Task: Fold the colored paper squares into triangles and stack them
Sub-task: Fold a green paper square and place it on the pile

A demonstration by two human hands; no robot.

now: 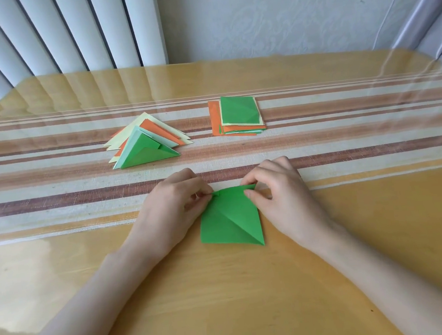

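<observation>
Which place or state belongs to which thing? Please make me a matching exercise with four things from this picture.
1. green sheet
2. triangle pile
3. square pile
4. right hand

A. on the striped cloth, left side
B. pinches the sheet's far right corner
C. nearest the person, with a diagonal crease
D. on the striped cloth, right side

Pairs: 1-C, 2-A, 3-D, 4-B

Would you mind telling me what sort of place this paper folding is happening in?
Most likely a room in a home: a wooden table with a striped runner across it, and vertical blinds beside patterned wallpaper behind.
</observation>
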